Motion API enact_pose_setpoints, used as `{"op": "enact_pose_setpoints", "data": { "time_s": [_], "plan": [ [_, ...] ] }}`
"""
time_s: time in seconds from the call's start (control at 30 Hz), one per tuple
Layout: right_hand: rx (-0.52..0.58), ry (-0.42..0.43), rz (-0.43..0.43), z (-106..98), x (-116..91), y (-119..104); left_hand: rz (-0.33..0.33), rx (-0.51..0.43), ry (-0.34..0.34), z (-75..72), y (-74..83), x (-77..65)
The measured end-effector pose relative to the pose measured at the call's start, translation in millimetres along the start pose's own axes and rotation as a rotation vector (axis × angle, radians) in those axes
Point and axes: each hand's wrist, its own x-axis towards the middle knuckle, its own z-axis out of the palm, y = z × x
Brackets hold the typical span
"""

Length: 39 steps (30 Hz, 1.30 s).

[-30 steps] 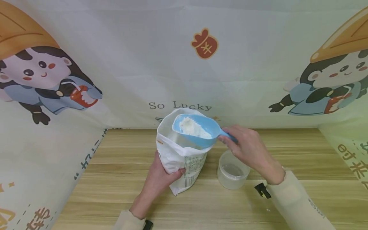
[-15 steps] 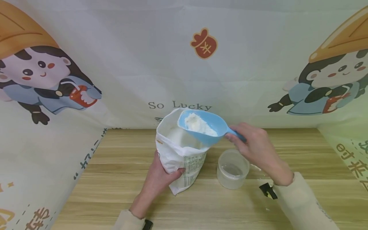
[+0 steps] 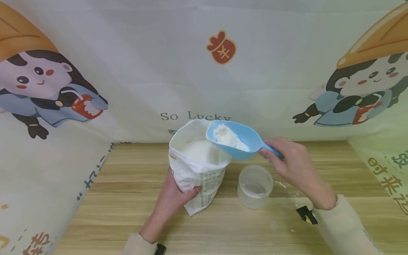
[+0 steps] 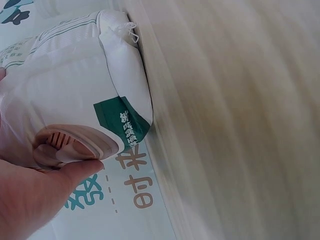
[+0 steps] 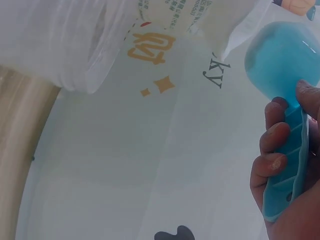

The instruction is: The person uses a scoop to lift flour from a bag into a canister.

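Note:
My right hand [image 3: 294, 161] grips the handle of a blue scoop [image 3: 243, 154], fingers curled round it in the right wrist view. White powder [image 3: 227, 136] lies in the scoop's bowl, which is at the right side of the bag's mouth. The white bag [image 3: 194, 177] stands open at the top, with more white powder inside. My left hand [image 3: 176, 194] holds the bag low on its left side, thumb across the front. In the left wrist view the bag's [image 4: 65, 85] base rests on the table. Right of the bag, below the scoop, stands a clear round tub [image 3: 255, 193] with no lid on it.
Small white specks of powder [image 3: 280, 184] lie on the wooden table [image 3: 127, 198] to the right of the tub. A printed cloth [image 3: 153, 63] with cartoon figures rises behind the table and along both sides.
My right hand has carried the loaded scoop rightward, from over the bag's opening to its right edge. The left hand still holds the bag, and the view has shifted slightly.

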Motion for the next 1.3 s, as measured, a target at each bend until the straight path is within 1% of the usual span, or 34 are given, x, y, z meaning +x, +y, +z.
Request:
{"op": "enact_pose_setpoints", "data": {
  "time_s": [0.23,0.4,0.57,0.77,0.93,1.1,1.3],
  "plan": [
    [0.006,0.000,0.003,-6.2,-7.9,4.1,0.001,-0.002,0.003,-0.6,-1.1,0.4],
    [0.007,0.006,0.026,-12.7,-13.7,5.1,0.010,0.008,0.007,0.2,-1.5,0.1],
    [-0.001,0.008,0.043,-21.7,-20.0,6.0,0.000,0.011,0.009,1.4,-1.4,-0.4],
    [-0.033,0.002,0.066,-30.4,-28.6,9.4,-0.010,0.000,0.011,2.5,-0.8,0.4],
    [-0.042,-0.001,0.066,-34.9,-37.5,16.0,-0.013,-0.010,0.005,2.9,0.0,0.9],
    [-0.055,-0.010,0.059,-40.4,-45.7,22.1,-0.018,-0.001,0.007,2.5,0.2,0.6],
    [-0.100,-0.034,0.084,-47.9,-56.5,26.8,-0.035,0.021,0.014,1.1,0.2,-0.2]
  ]
}}
